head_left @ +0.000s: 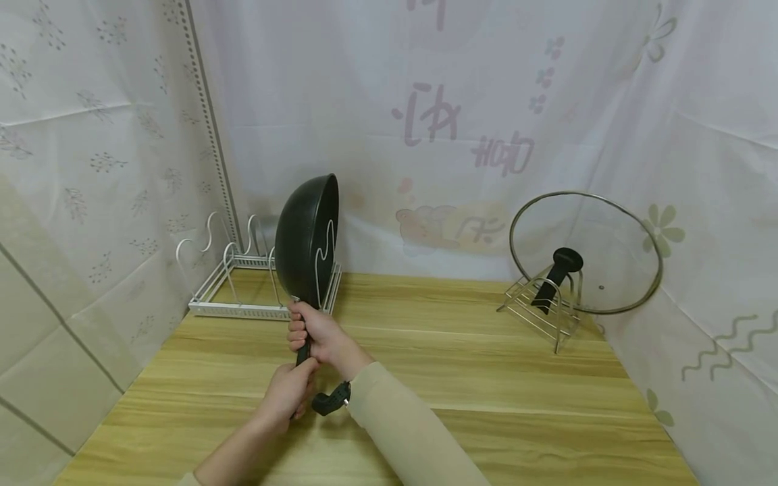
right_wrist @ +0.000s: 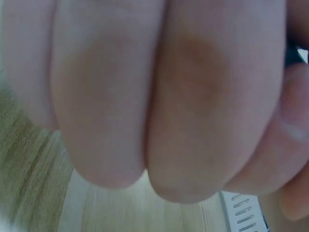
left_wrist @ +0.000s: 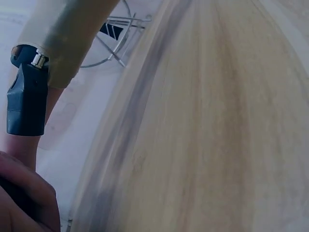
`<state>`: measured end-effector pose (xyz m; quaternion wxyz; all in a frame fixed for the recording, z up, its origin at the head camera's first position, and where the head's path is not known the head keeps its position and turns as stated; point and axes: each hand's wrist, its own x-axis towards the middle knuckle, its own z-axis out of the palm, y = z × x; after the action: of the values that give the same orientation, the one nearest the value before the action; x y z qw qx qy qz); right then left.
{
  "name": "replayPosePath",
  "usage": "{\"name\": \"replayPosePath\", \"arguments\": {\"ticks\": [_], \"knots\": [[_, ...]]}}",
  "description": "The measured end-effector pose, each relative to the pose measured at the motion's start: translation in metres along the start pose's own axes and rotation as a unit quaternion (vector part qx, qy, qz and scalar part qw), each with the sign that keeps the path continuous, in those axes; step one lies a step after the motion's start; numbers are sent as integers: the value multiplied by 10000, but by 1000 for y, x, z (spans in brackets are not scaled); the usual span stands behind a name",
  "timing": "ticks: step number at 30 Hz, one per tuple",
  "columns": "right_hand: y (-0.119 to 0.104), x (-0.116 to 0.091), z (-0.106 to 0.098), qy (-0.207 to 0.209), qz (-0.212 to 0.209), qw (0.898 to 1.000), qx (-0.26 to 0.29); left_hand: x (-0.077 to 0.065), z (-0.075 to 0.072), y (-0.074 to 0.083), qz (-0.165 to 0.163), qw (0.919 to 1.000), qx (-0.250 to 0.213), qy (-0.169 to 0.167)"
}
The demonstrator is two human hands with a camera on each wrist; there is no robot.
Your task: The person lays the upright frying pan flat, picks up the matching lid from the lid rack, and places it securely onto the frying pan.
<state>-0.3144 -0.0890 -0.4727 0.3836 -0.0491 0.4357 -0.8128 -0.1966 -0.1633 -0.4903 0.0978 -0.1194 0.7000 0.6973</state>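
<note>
A dark wok (head_left: 298, 236) stands on its edge at the right end of a white wire pan rack (head_left: 240, 310), its open side turned to the right. One wire loop of the rack shows in front of the wok's opening. My right hand (head_left: 325, 334) grips the black handle close to the wok. Just below it, my left hand (head_left: 286, 391) holds the lower part of the handle. In the right wrist view, curled fingers (right_wrist: 203, 106) fill most of the picture and hide the handle. Only part of the left hand (left_wrist: 29, 193) shows in the left wrist view.
At the right, a glass lid (head_left: 608, 250) with a black knob leans on a small wire stand (head_left: 556, 327). Patterned cloth (head_left: 365, 101) hangs behind and beside the wooden table (head_left: 462, 405). A black wrist camera (head_left: 331, 399) sits on the right wrist.
</note>
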Motion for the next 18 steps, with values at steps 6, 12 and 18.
{"name": "replayPosePath", "arguments": {"ticks": [6, 12, 18], "knots": [[0, -1, 0, 32, -37, 10000, -50, 0, 3, 0, 70, 9997, 112, 181], [1, -1, 0, 26, -64, 10000, 12, 0, 3, -2, 185, 9991, 274, 279], [2, -2, 1, -11, -107, 9999, 49, -2, 3, -2, 254, 9976, 452, 459]]}}
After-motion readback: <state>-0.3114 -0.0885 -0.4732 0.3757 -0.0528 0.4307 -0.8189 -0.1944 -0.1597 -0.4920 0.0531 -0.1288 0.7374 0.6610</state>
